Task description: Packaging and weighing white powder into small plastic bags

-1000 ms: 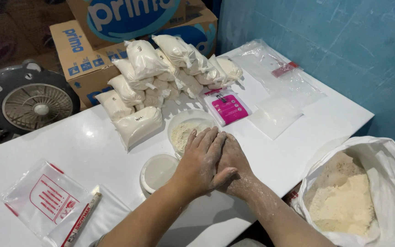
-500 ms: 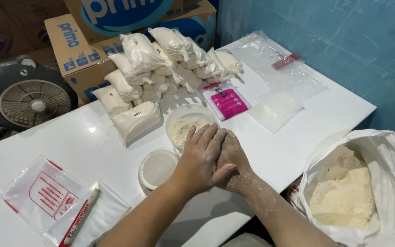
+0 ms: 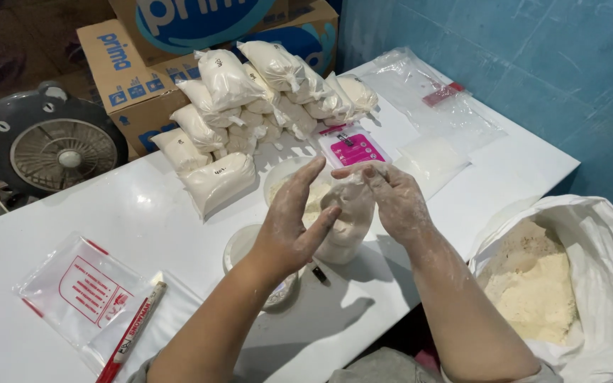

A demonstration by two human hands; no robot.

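Filled powder bag being held up by right hand gripping top; left hand open, fingers spread beside it. Sealing step judged underway; top needing pinching closed.

Small home packing workspace: white surface stacked with filled clear powder bags, printed cardboard boxes behind, open white sack of flour, painted blue wall.
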